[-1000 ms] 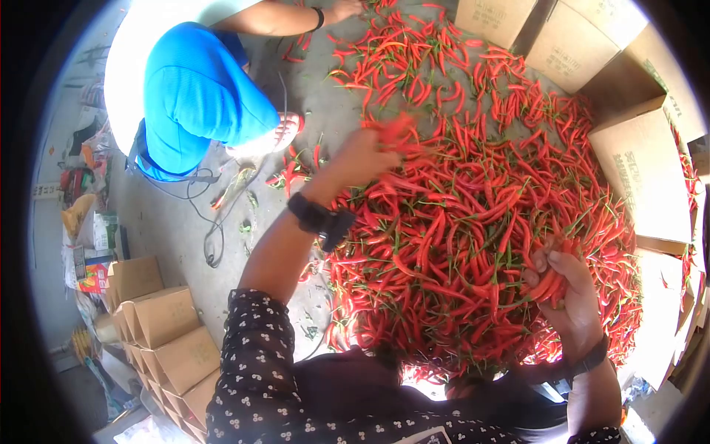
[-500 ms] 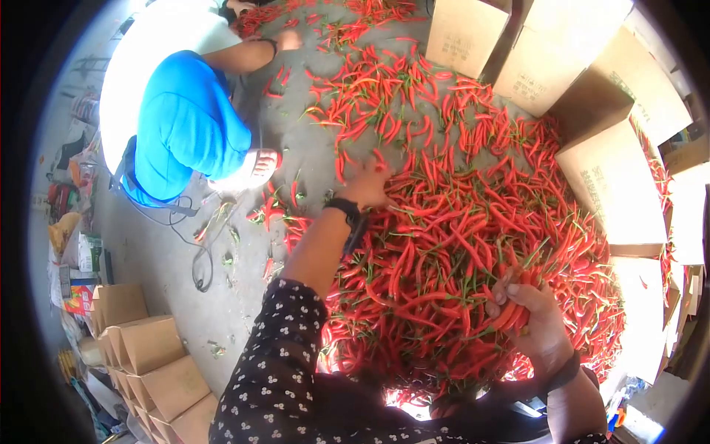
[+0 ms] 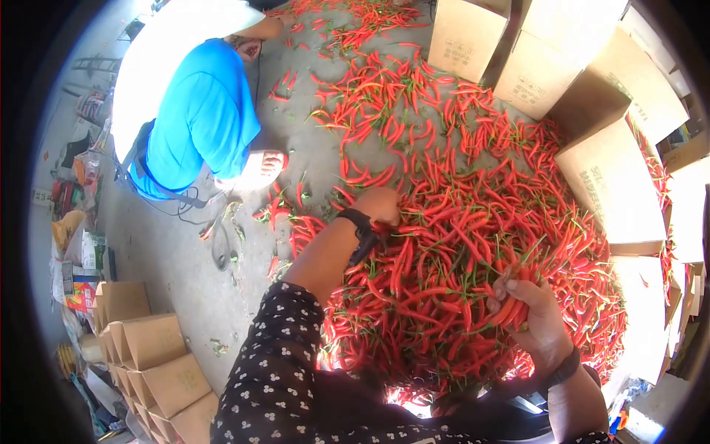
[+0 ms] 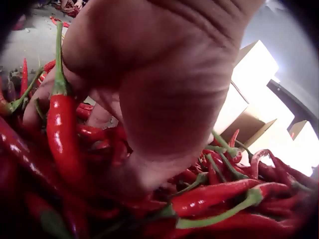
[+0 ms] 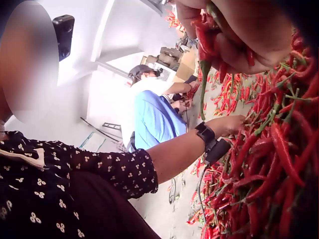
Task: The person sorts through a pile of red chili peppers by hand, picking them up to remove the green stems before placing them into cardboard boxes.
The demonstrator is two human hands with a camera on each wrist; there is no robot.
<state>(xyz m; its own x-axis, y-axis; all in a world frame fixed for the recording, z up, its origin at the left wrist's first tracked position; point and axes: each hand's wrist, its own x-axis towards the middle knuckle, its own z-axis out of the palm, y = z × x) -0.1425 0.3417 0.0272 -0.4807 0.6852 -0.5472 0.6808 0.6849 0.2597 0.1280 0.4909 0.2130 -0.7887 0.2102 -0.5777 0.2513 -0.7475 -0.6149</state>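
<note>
Red chili peppers (image 3: 436,296) with green stems lie in a broad heap before the person. At the heap's left side, the left hand (image 3: 379,205) reaches down among them. In the left wrist view, the fingers and thumb of that hand (image 4: 164,79) curl around some peppers, their tips partly hidden; one upright red pepper (image 4: 64,134) stands against them. Over the heap's right part, the right hand (image 3: 534,314) holds a small bunch of peppers (image 3: 512,309) between thumb and curled fingers. In the right wrist view a green stem hangs below the right hand (image 5: 249,35).
Tall cardboard cartons (image 3: 614,185) line the heap's right side. Smaller open cartons (image 3: 174,377) stand at lower left. Another person in blue shorts (image 3: 211,111) crouches at upper left, with a black cord (image 3: 222,248) on the floor nearby. Scattered peppers (image 3: 370,96) lie farther off.
The left hand, first lifted with peppers and then spread over the heap's edge, has lowered and its fingers have curled. The right hand keeps its bunch. The other person's arm has drawn back.
</note>
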